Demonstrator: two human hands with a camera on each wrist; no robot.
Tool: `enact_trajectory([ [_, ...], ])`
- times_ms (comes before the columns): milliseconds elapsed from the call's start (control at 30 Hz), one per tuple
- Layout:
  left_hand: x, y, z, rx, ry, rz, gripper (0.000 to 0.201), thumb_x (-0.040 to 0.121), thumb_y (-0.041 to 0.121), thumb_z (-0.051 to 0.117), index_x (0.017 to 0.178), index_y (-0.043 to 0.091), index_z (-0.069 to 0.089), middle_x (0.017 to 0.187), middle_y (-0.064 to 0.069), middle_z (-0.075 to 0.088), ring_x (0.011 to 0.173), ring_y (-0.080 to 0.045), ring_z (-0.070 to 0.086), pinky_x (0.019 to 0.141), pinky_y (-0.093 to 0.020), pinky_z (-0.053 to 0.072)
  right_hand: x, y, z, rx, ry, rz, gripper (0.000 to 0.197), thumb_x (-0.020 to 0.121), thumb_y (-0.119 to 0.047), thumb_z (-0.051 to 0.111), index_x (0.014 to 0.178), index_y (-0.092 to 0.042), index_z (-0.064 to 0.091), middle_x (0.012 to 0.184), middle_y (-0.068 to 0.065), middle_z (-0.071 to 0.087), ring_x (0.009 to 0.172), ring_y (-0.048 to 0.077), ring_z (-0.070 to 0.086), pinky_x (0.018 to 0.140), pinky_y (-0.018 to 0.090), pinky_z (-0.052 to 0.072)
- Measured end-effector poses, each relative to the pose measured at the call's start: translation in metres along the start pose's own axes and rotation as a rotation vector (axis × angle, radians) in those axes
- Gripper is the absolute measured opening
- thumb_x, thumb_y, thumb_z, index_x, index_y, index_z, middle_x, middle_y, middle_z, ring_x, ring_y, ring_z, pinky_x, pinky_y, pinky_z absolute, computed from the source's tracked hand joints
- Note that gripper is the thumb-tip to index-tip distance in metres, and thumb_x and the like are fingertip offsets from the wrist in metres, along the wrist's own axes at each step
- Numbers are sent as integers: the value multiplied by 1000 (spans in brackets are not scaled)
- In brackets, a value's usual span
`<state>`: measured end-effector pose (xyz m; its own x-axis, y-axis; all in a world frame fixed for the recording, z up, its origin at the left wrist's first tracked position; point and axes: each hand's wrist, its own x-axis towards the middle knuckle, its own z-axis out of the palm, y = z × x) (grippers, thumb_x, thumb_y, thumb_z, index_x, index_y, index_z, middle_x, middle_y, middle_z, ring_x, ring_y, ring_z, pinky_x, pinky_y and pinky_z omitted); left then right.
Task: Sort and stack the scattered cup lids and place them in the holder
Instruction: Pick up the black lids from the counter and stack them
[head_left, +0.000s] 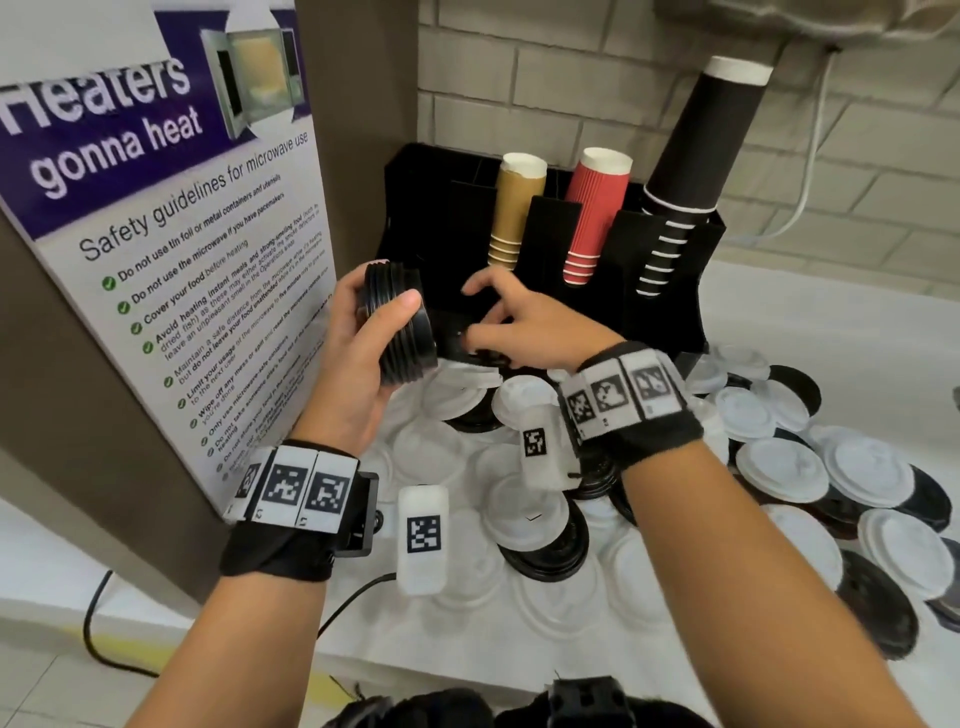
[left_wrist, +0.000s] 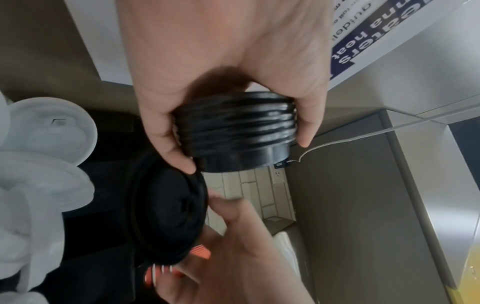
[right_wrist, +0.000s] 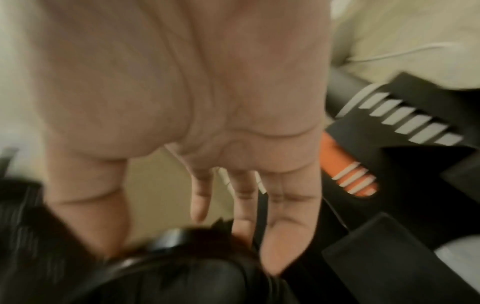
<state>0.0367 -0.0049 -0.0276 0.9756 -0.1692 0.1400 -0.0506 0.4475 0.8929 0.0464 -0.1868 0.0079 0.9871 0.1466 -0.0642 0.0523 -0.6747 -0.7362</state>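
Note:
My left hand (head_left: 353, 343) grips a sideways stack of black lids (head_left: 402, 332), thumb across its side; the left wrist view shows the same stack (left_wrist: 233, 131) between thumb and fingers. Just right of it, my right hand (head_left: 524, 322) reaches into the low front bay of the black holder (head_left: 670, 312). There it holds a single black lid (left_wrist: 166, 216) on edge between thumb and fingers. The right wrist view is blurred, with that lid (right_wrist: 168, 273) under the fingertips. Scattered white lids (head_left: 784, 462) and black lids (head_left: 878, 597) cover the counter below both wrists.
The holder's upper slots carry a tan cup stack (head_left: 514, 208), a red cup stack (head_left: 592, 218) and a tall black cup stack (head_left: 691, 156). A microwave safety poster (head_left: 156, 208) stands close on the left. A black cable (head_left: 98, 623) runs along the counter's left front.

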Motion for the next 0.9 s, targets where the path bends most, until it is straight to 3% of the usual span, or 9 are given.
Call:
enact_trajectory([
  [67,2,-4,2,3,12,-11,51,80,32,63,127,21,48,115,-5,58,99,-19,62,72,-41,55,-9,8,2,87,67,9,41,86,-24,65,122,-31,46,86,-2,60,75,14,59,64,26,56],
  [200,3,-19,11,34,-10,-54,55,70,40,72,120,28,53,103,4,64,93,-14,65,68,-36,57,-9,16,29,-15,-61,-20,49,84,-20,68,128,-24,47,108,5,57,92,19,61,84,35,55],
  [300,3,-25,14,78,20,-38,50,68,41,73,114,34,55,92,13,67,86,-7,66,65,-30,54,-3,21,29,-138,-62,-34,47,85,-20,66,129,-21,49,120,5,48,103,19,55,89,29,48],
  [400,5,-20,11,79,76,1,46,71,38,71,114,32,54,98,7,62,87,-12,61,67,-32,51,2,21,22,-300,-90,-25,48,88,-24,62,133,-17,48,123,7,46,102,18,52,83,23,40],
  [500,6,-8,11,70,99,58,60,63,43,72,117,27,51,104,1,58,90,-15,59,67,-31,51,9,10,30,-476,-247,-74,54,87,-29,64,137,-14,48,133,7,47,117,21,50,94,29,43],
  [633,6,5,9,53,95,106,61,65,42,72,118,23,50,116,-4,56,106,-22,57,87,-43,50,21,-9,54,-609,-435,-126,70,83,-43,68,143,-20,39,141,6,44,125,23,46,103,36,43],
  [767,5,10,6,41,98,116,62,64,41,72,120,24,49,114,-3,57,97,-19,61,68,-30,55,36,-22,73,-565,-487,-159,79,75,-44,78,141,-18,42,138,4,51,125,21,48,104,34,41],
  [833,4,10,3,39,98,124,61,64,40,72,119,25,51,109,1,60,96,-15,63,73,-30,55,41,-23,85,-692,-511,-206,79,74,-40,80,139,-14,42,141,7,48,128,24,45,106,36,38],
  [900,3,10,0,40,103,128,58,63,39,73,117,28,53,106,5,62,93,-10,65,74,-29,55,44,-21,96,-816,-458,-273,67,80,-34,75,135,-12,45,137,11,50,124,28,48,100,34,40],
])
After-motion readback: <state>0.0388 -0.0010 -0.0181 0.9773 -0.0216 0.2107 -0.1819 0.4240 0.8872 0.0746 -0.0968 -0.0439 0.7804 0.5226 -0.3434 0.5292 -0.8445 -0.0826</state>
